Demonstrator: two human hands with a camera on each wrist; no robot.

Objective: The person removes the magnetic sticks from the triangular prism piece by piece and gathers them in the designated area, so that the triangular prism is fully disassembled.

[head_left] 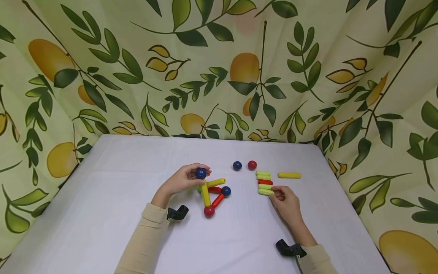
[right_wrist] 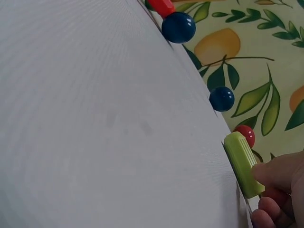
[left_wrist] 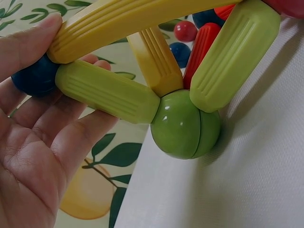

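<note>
My left hand (head_left: 183, 179) holds a blue ball (head_left: 200, 173) at the top of a structure of magnetic rods and balls. In the left wrist view the thumb lies where the curved yellow rod (left_wrist: 114, 23) meets the ball, with fingers behind. A light green rod (left_wrist: 109, 92) runs from that ball to a green ball (left_wrist: 183, 126) on the table. Red rods (head_left: 218, 200) join a red ball (head_left: 209, 211) and another blue ball (head_left: 226, 191) at the base. My right hand (head_left: 288, 203) pinches the end of the nearest light green rod (head_left: 266, 192) in a row.
The row also has a red rod (head_left: 265, 182) and more light green rods (head_left: 263, 173). A yellow rod (head_left: 289, 175) lies to its right. Behind are a loose blue ball (head_left: 237, 165) and red ball (head_left: 252, 164). A patterned curtain (head_left: 212, 95) borders the white table (head_left: 102, 213).
</note>
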